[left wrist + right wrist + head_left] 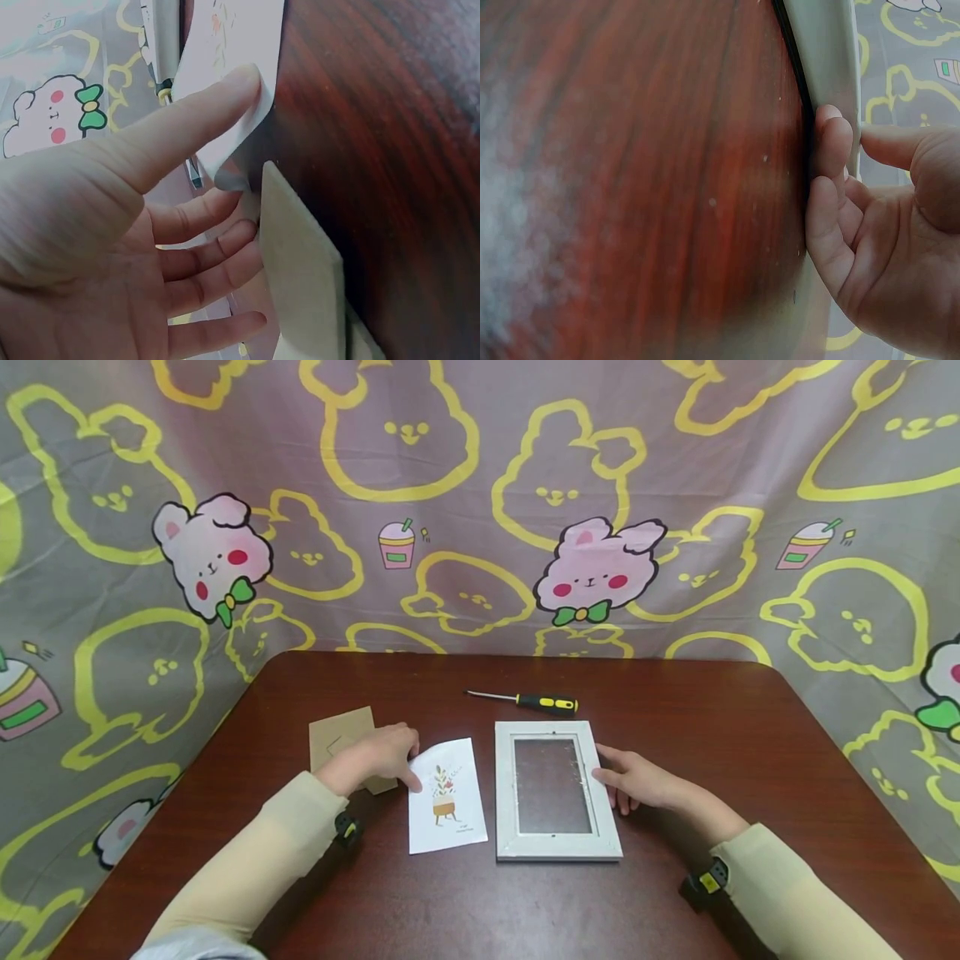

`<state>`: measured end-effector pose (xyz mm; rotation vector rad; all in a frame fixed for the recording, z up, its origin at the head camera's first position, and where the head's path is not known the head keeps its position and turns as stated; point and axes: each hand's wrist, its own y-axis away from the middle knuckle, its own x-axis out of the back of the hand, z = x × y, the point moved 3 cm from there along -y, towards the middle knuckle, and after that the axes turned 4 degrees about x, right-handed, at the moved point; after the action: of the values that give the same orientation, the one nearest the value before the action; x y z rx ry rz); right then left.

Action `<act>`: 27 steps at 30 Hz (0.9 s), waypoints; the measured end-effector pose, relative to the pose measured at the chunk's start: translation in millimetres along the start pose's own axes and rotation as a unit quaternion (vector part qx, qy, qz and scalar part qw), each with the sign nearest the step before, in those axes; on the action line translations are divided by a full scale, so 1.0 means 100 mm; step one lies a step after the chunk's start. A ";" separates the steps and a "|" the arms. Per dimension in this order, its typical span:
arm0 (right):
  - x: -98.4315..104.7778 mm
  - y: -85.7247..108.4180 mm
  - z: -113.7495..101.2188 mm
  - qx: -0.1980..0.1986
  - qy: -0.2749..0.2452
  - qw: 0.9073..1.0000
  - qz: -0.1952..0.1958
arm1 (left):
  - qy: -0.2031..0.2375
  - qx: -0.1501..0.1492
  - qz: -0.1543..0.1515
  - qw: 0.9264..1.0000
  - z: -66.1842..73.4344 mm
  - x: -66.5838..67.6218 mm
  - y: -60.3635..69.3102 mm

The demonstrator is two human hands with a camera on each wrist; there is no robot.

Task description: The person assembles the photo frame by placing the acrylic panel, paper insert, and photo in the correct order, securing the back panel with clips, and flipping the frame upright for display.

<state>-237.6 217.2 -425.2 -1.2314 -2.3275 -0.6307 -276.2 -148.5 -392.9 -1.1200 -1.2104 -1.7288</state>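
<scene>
A white sheet of paper printed with a potted plant lies left of the white picture frame. My left hand pinches the sheet's far left corner, the thumb on top and the index finger close to the curled corner in the left wrist view. Beside that hand is a brown backing board, partly hidden by it. My right hand holds the frame's right edge. Its thumb lies on top, and its curled fingers are against the side in the right wrist view.
Behind the frame, a black and yellow screwdriver lies on the dark brown table. A patterned curtain hangs around the table's back and sides.
</scene>
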 end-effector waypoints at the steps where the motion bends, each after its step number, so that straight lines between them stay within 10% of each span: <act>1: 0.00 0.00 0.00 0.001 0.001 1.000 0.001 | 0.001 0.000 -0.002 1.000 0.00 0.00 0.00; 15: -0.01 0.01 0.00 0.001 -0.003 1.000 -0.001 | 0.082 0.021 -0.021 0.996 0.03 -0.07 0.03; 27: 0.00 0.01 -0.01 0.003 0.000 1.000 0.002 | 0.091 -0.046 -0.020 0.995 0.04 -0.08 0.06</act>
<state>-236.4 217.0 -424.0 -1.2330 -2.3257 -0.6231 -266.9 -145.9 -397.6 -0.9734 -1.0569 -1.8893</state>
